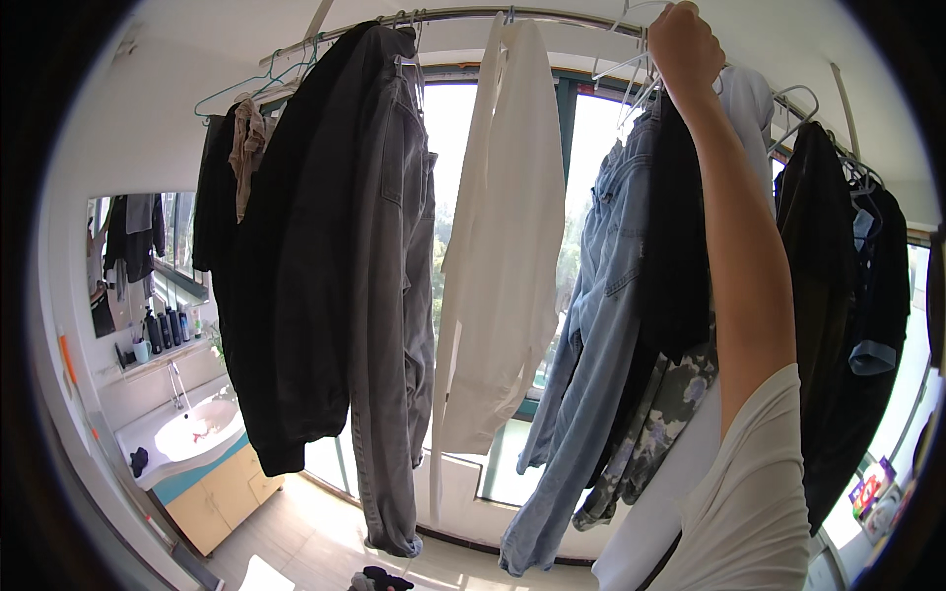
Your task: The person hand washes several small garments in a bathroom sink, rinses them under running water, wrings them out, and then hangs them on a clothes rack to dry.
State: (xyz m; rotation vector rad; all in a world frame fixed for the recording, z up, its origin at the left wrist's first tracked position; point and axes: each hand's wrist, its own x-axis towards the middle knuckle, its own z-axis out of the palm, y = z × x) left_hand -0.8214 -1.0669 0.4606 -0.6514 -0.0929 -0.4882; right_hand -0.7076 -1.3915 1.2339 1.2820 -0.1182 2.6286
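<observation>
My right hand (684, 44) is raised to the metal clothes rail (473, 12), its fingers curled around part of a white wire hanger (635, 7); the grip itself is partly hidden. Black clothing (672, 244) and light blue jeans (613, 244) hang just left of my forearm, with a white garment (746, 103) behind it. A long white garment (510, 244) hangs mid-rail. Further left are grey jeans (384, 295) and a black jacket (295, 258). My left hand is out of view. Dark and grey cloth (380, 580) shows at the bottom edge.
Dark jackets (820, 295) hang on the right. Teal hangers (273, 77) are at the rail's left end. A washbasin (196, 428) over a wooden cabinet (211, 510) stands at lower left, below a mirror (140, 258) and a shelf with bottles (166, 332). Windows lie behind the clothes.
</observation>
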